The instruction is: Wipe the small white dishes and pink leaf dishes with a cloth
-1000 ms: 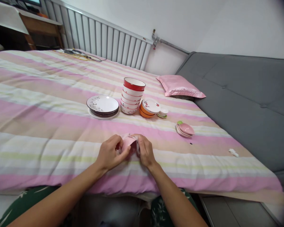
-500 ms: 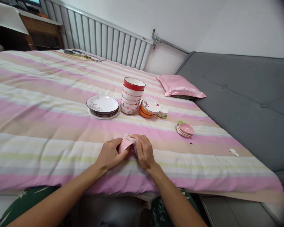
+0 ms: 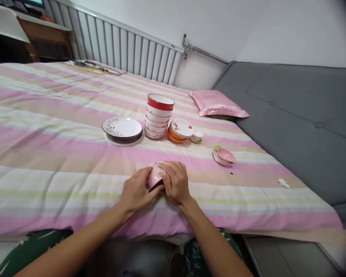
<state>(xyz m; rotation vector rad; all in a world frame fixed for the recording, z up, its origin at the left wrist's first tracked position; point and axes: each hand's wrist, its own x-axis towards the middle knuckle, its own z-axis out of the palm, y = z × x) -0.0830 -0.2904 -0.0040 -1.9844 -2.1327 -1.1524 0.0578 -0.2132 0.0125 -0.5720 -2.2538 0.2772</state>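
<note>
A small pink dish sits tilted between both my hands, just above the striped bed cover near its front edge. My left hand grips the dish from the left, fingers curled round it. My right hand is closed against its right side with a bit of white cloth or paper under the fingers. Most of the dish is hidden by my fingers.
Farther back on the cover stand a stack of white plates, a stack of red and white bowls, an orange bowl under small saucers and pink leaf-shaped dishes. A pink pillow and grey sofa lie right.
Both hands have turned the pink dish and drawn slightly closer together. My right hand has slid over the dish's top edge. The view has shifted a little.
</note>
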